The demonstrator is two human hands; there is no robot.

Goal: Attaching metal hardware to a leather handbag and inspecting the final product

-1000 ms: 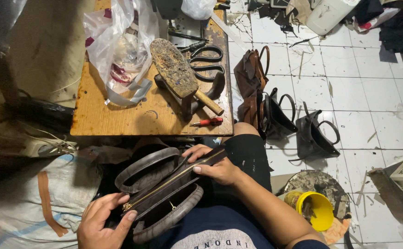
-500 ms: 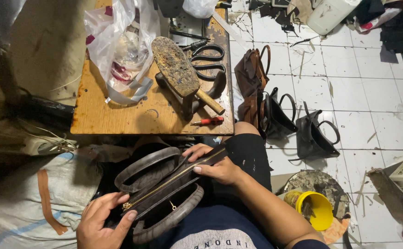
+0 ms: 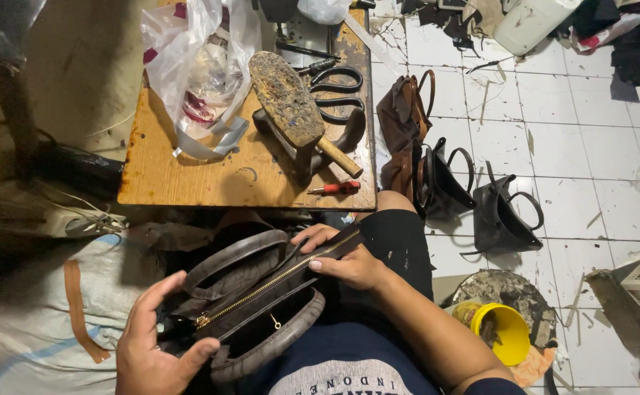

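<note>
A dark brown handbag (image 3: 250,307) with two curved handles and a gold zipper lies on my lap. My left hand (image 3: 151,344) grips its near left end, fingers spread around the corner by the zipper pull. My right hand (image 3: 342,260) pinches the far end of the zipper strip between thumb and fingers. The bag's mouth gapes partly below the zipper.
A small wooden table (image 3: 188,175) ahead carries a plastic bag (image 3: 199,73), an iron shoe last (image 3: 290,110), black scissors (image 3: 334,88) and a red screwdriver (image 3: 334,189). Brown and black bags (image 3: 437,175) stand on the white tiled floor. A yellow cup (image 3: 499,333) sits at right. A white sack (image 3: 34,322) lies at left.
</note>
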